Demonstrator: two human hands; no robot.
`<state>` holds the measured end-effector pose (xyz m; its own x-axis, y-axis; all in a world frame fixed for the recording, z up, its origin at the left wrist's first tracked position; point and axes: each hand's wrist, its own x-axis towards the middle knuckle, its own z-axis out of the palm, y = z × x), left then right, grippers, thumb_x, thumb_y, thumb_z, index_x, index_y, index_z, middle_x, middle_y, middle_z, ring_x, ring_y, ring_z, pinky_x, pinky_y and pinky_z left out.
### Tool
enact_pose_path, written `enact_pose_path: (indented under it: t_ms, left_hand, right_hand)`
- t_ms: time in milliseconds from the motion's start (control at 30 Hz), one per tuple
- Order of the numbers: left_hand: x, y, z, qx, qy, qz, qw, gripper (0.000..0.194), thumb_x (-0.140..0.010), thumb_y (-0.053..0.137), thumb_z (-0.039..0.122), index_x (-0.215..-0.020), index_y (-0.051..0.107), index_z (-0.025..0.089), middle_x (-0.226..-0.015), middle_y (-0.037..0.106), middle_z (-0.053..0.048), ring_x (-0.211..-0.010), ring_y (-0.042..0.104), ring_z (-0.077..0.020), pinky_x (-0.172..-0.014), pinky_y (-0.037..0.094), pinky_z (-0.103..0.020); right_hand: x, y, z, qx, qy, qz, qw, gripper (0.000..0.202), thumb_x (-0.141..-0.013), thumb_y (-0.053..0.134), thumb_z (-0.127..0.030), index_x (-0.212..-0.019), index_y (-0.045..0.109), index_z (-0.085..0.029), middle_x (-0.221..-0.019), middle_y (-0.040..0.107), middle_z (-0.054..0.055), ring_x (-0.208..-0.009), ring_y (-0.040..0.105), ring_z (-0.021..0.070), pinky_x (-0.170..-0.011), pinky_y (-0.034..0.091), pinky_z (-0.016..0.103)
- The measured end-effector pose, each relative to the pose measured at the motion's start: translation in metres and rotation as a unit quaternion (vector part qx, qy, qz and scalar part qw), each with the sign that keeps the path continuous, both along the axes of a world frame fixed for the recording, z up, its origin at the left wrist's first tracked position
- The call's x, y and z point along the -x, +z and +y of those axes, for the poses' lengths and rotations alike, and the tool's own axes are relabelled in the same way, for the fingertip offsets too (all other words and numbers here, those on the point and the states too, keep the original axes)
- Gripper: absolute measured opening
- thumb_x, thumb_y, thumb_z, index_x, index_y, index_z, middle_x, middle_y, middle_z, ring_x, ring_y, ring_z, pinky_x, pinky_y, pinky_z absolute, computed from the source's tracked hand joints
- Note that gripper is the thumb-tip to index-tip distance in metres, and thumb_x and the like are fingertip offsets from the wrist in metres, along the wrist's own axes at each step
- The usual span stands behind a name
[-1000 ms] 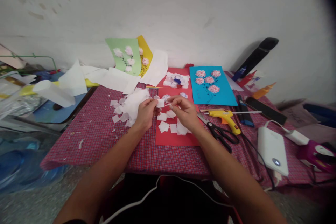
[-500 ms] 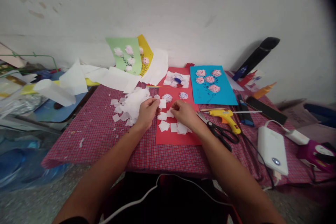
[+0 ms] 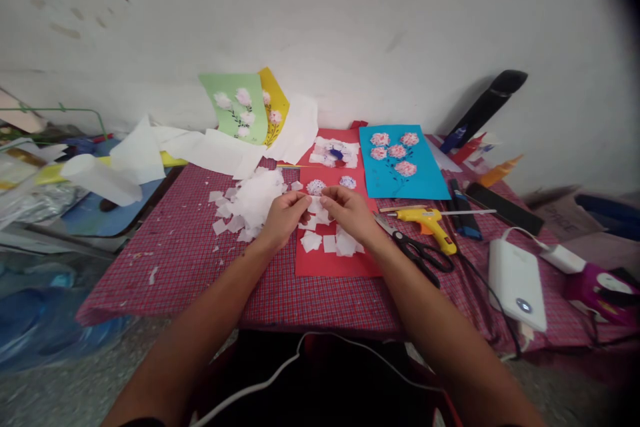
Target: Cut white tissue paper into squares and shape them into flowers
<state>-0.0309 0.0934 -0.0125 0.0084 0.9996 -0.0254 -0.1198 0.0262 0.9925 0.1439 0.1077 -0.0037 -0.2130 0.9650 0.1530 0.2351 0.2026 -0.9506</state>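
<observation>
Over the red sheet point(image 3: 330, 267), a small white tissue-paper square point(image 3: 317, 203) is pinched from both sides. My left hand point(image 3: 284, 217) holds its left edge between thumb and fingers, and my right hand point(image 3: 349, 211) grips the right edge. Just beyond the fingertips sit two crinkled paper flowers with blue specks, a left one point(image 3: 315, 187) and a right one point(image 3: 347, 182). More loose paper squares point(image 3: 311, 241) lie on the red sheet below my hands, partly hidden by them. To the left of my left hand is a heap of white squares point(image 3: 257, 197).
A blue card with pink flowers point(image 3: 404, 167) lies behind my right hand. Scissors point(image 3: 417, 253), a yellow glue gun point(image 3: 427, 221) and a white power bank point(image 3: 517, 283) are at the right. Green card point(image 3: 235, 103) leans on the wall. A color-stained tissue point(image 3: 336, 152) lies farther back.
My right hand has risen from the red sheet toward my left hand. Both now hold the paper square, which only my left hand held before.
</observation>
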Motion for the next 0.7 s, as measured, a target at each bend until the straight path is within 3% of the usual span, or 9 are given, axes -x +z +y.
enact_pose_path:
  t_ms: [133, 267, 467, 700]
  left_hand:
    - [-0.0006, 0.0014, -0.0008, 0.004, -0.021, 0.017, 1.000, 0.023, -0.082, 0.071, 0.037, -0.083, 0.069, 0.015, -0.060, 0.059, 0.001, -0.054, 0.055, -0.0102, -0.052, 0.046, -0.023]
    - [-0.0012, 0.0034, 0.0003, -0.011, 0.038, -0.026, 0.999, 0.021, -0.082, 0.070, 0.033, -0.094, 0.069, 0.016, -0.071, 0.063, 0.000, -0.055, 0.054, -0.0086, -0.050, 0.043, -0.021]
    - [0.0000, 0.0035, 0.0029, -0.037, 0.088, -0.054, 0.994, 0.018, -0.081, 0.068, 0.028, -0.095, 0.066, 0.016, -0.074, 0.063, 0.001, -0.053, 0.054, -0.0074, -0.049, 0.042, -0.021]
    - [-0.0005, 0.0030, 0.0030, -0.050, 0.088, -0.050, 0.994, 0.015, -0.081, 0.068, 0.025, -0.093, 0.065, 0.017, -0.073, 0.062, 0.001, -0.053, 0.054, -0.0076, -0.049, 0.042, -0.022]
  right_hand:
    - [-0.0011, 0.0006, 0.0008, 0.014, -0.004, -0.006, 1.000, 0.020, -0.081, 0.067, -0.037, -0.088, 0.067, -0.018, -0.071, 0.062, -0.002, -0.061, 0.054, 0.0127, -0.056, 0.042, 0.026]
    - [-0.0040, 0.0029, 0.0033, 0.019, -0.039, -0.052, 0.998, 0.009, -0.079, 0.063, -0.026, -0.075, 0.066, -0.018, -0.068, 0.065, -0.001, -0.061, 0.056, 0.0137, -0.057, 0.042, 0.026]
    - [-0.0058, 0.0007, 0.0052, -0.014, -0.042, -0.184, 0.982, 0.012, -0.081, 0.060, -0.017, -0.076, 0.071, -0.019, -0.076, 0.074, 0.002, -0.069, 0.064, 0.0160, -0.063, 0.042, 0.027]
    - [-0.0063, 0.0004, 0.0051, 0.003, -0.028, -0.200, 0.979, 0.014, -0.083, 0.059, -0.018, -0.079, 0.073, -0.019, -0.080, 0.075, 0.003, -0.071, 0.065, 0.0172, -0.064, 0.044, 0.028]
